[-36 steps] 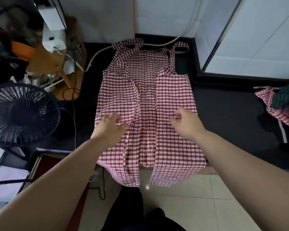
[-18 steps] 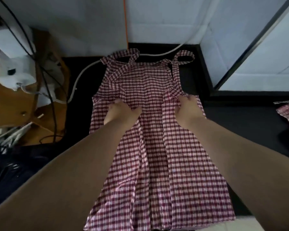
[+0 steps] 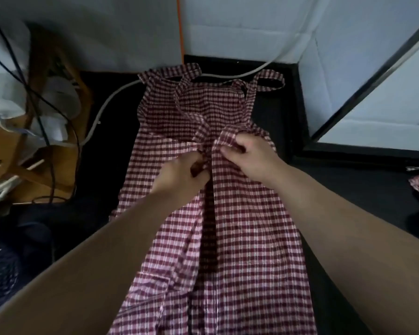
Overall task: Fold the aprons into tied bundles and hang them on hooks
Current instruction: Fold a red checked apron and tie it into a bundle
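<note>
Both your left hand point(image 3: 179, 176) and right hand point(image 3: 253, 154) have fingers point(image 3: 230, 150) pinching the half-folded apron point(image 3: 249, 238); tying and hanging remain

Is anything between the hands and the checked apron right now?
Nothing visible stands between them: the left hand and the right hand both grip the apron at its inner folded edges.

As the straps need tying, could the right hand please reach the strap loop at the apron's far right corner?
Probably yes: the strap loop lies uncovered beyond the right hand, but its fingers must first release the apron.
</note>
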A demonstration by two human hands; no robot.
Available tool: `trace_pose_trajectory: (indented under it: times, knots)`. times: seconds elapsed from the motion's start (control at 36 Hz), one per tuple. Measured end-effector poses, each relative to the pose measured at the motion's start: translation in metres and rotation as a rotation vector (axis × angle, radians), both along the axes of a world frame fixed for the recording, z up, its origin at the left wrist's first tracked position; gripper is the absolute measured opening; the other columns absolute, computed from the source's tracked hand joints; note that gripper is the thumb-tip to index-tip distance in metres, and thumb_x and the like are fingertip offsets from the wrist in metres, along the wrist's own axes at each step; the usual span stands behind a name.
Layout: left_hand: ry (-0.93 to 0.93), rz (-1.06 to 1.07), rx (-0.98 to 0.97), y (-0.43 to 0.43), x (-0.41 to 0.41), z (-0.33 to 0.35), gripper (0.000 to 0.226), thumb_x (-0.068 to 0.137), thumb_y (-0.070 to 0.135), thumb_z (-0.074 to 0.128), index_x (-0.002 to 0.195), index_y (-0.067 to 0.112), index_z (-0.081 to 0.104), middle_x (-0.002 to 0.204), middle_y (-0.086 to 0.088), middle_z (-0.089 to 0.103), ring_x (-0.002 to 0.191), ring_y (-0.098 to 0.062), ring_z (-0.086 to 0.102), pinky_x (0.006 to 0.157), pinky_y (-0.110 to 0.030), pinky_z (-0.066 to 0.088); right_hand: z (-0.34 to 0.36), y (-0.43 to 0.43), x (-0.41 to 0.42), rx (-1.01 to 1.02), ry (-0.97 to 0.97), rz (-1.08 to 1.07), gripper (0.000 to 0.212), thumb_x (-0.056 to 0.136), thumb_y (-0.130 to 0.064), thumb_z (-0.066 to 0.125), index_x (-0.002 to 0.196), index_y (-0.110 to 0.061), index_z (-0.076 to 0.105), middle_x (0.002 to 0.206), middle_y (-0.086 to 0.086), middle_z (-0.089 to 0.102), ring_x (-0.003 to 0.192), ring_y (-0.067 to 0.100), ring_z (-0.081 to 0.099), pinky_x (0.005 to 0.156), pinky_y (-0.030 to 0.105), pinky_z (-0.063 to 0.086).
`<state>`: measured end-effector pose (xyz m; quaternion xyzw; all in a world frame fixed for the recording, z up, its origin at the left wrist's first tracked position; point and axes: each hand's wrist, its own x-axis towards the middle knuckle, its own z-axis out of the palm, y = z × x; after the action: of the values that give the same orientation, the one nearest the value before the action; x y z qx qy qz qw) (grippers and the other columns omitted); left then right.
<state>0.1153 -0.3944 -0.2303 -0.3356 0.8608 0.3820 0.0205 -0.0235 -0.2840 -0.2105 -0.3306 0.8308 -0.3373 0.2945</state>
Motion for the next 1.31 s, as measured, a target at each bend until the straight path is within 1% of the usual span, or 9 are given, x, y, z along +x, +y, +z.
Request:
trace_pose_trajectory:
  times: [0.17, 0.28, 0.47, 0.64, 0.78, 0.94, 1.08, 1.17, 1.31]
  knots:
    - [-0.354, -0.037, -0.120, 0.006, 0.015, -0.013, 0.064, 0.098, 0.052, 0.032, 0.153, 0.028, 0.010, 0.152, -0.006, 0.020, 0.138, -0.030, 0.022, 0.112, -0.045, 0.027, -0.018, 0.009, 0.004, 0.303, 0.108, 0.002, 0.075, 0.094, -0.019, 0.056, 0.151, -0.020, 0.007, 0.158, 0.010, 0.000, 0.127, 0.027, 0.043, 0.096, 0.026, 0.037]
    - [-0.330, -0.098, -0.205, 0.011, 0.033, -0.020, 0.059, 0.097, 0.046, 0.044, 0.150, 0.033, 0.024, 0.155, 0.003, 0.015, 0.139, -0.024, 0.018, 0.114, -0.041, 0.020, -0.023, 0.018, 0.023, 0.129, 0.253, 0.022, 0.040, 0.093, -0.030, 0.058, 0.128, -0.013, 0.049, 0.124, 0.004, 0.053, 0.103, 0.017, 0.058, 0.080, 0.019, 0.042]
    - [-0.201, -0.001, -0.072, 0.017, 0.039, -0.025, 0.043, 0.091, 0.037, 0.060, 0.133, 0.028, 0.053, 0.135, 0.003, 0.043, 0.112, -0.016, 0.050, 0.084, -0.024, 0.045, -0.042, 0.012, 0.044, 0.335, 0.176, 0.007, 0.065, 0.077, -0.060, 0.065, 0.117, -0.011, 0.047, 0.109, 0.003, 0.056, 0.097, 0.019, 0.055, 0.082, 0.033, 0.050]
    - [-0.097, 0.020, 0.084, 0.015, 0.048, -0.025, 0.027, 0.093, 0.030, 0.059, 0.120, 0.028, 0.062, 0.120, 0.006, 0.058, 0.095, -0.009, 0.059, 0.071, -0.018, 0.045, -0.036, -0.004, 0.035, 0.070, 0.292, -0.019, 0.019, 0.092, -0.028, 0.059, 0.090, -0.017, 0.044, 0.076, -0.009, 0.046, 0.062, 0.006, 0.044, 0.061, 0.025, 0.035]
    - [-0.085, 0.147, 0.195, 0.010, 0.043, -0.021, 0.024, 0.101, 0.033, 0.044, 0.119, 0.030, 0.059, 0.087, 0.005, 0.066, 0.052, -0.008, 0.050, 0.044, -0.021, 0.040, -0.033, -0.011, 0.031, 0.241, 0.177, 0.217, 0.044, 0.095, -0.025, 0.053, 0.138, -0.021, 0.043, 0.126, 0.001, 0.058, 0.109, 0.019, 0.057, 0.090, 0.031, 0.046]
    - [-0.063, 0.115, 0.274, 0.009, 0.038, -0.018, 0.028, 0.100, 0.028, 0.046, 0.126, 0.031, 0.054, 0.093, 0.013, 0.063, 0.055, -0.012, 0.054, 0.045, -0.023, 0.042, -0.035, -0.013, 0.023, 0.394, 0.201, 0.163, 0.022, 0.098, -0.028, 0.045, 0.112, -0.016, 0.057, 0.106, 0.004, 0.061, 0.083, 0.017, 0.053, 0.071, 0.028, 0.041]
    - [0.068, 0.145, 0.422, 0.011, 0.029, -0.008, 0.032, 0.094, 0.031, 0.056, 0.124, 0.041, 0.052, 0.113, 0.016, 0.062, 0.092, -0.020, 0.068, 0.077, -0.039, 0.058, -0.022, -0.005, 0.023, 0.161, -0.029, 0.114, 0.018, 0.101, -0.029, 0.043, 0.101, -0.017, 0.057, 0.076, -0.004, 0.054, 0.059, 0.010, 0.048, 0.047, 0.017, 0.034]
    - [0.111, 0.037, 0.480, 0.013, 0.021, 0.002, 0.042, 0.086, 0.033, 0.068, 0.121, 0.049, 0.050, 0.109, 0.021, 0.062, 0.080, 0.004, 0.062, 0.060, -0.011, 0.049, -0.008, 0.000, 0.024, 0.054, -0.033, 0.140, 0.020, 0.098, -0.030, 0.048, 0.098, -0.013, 0.060, 0.084, 0.000, 0.060, 0.066, 0.011, 0.053, 0.056, 0.023, 0.042]
    - [0.067, 0.105, 0.439, 0.005, 0.008, 0.014, 0.014, 0.090, 0.038, 0.060, 0.095, 0.025, 0.065, 0.082, 0.000, 0.067, 0.073, -0.010, 0.059, 0.066, -0.029, 0.051, 0.004, -0.002, 0.027, -0.044, -0.073, 0.099, 0.015, 0.096, -0.028, 0.054, 0.097, -0.017, 0.063, 0.075, -0.012, 0.057, 0.063, 0.001, 0.052, 0.056, 0.013, 0.039]
